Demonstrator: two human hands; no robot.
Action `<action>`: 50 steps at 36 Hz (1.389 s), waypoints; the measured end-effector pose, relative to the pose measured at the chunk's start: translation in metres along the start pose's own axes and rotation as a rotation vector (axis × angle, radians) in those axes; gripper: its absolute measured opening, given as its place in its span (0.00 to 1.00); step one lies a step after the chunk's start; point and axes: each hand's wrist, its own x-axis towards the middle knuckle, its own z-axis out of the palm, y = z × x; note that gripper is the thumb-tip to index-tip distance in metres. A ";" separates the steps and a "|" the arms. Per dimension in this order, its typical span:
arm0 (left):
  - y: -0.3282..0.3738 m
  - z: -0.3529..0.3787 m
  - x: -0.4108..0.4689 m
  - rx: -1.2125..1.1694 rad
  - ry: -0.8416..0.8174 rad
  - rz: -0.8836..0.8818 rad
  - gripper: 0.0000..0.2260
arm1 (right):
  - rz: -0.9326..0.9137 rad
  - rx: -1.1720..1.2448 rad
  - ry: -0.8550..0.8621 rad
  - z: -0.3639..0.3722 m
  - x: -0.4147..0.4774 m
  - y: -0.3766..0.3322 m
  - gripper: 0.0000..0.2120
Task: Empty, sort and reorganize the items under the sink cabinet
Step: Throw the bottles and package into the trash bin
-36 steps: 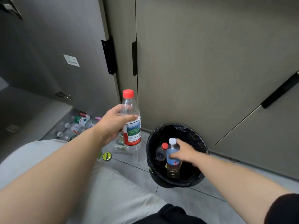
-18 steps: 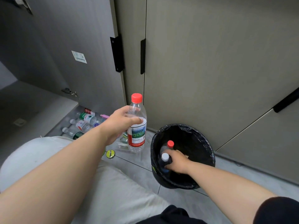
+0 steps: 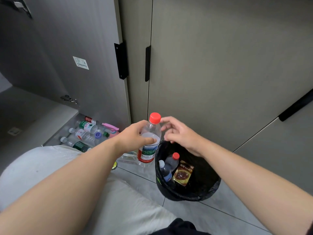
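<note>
My left hand [image 3: 133, 135] grips a clear plastic bottle with a red cap and red label [image 3: 149, 150], held upright just left of a black-lined waste bin [image 3: 213, 185]. My right hand [image 3: 179, 133] hovers empty, fingers spread, above the bin's rim and close to the bottle's cap. Inside the bin lie a red-capped bottle [image 3: 172, 161], a white-capped bottle with a blue label [image 3: 164, 170] and a brown packet [image 3: 183, 173].
Several plastic bottles [image 3: 84, 133] and a pink spray bottle [image 3: 111, 128] lie on the floor of the open cabinet at left, behind its open door [image 3: 76, 48]. Closed grey cabinet doors [image 3: 220, 65] stand ahead. A small green lid [image 3: 115, 165] lies on the tiled floor. My light-trousered knee fills the lower left.
My right hand let go of the white-capped bottle in the bin, rose out and moved toward the red cap. My left hand kept the red-capped bottle upright.
</note>
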 end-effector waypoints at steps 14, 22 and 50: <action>0.011 0.003 -0.002 0.001 0.054 0.036 0.25 | -0.127 -0.417 0.191 -0.054 0.001 -0.051 0.11; 0.001 0.003 0.002 0.133 0.159 0.032 0.05 | 0.214 -0.865 -0.002 -0.044 -0.021 0.035 0.17; -0.089 -0.217 -0.057 0.141 0.487 -0.382 0.05 | 0.031 -0.745 -0.322 0.070 0.116 -0.064 0.04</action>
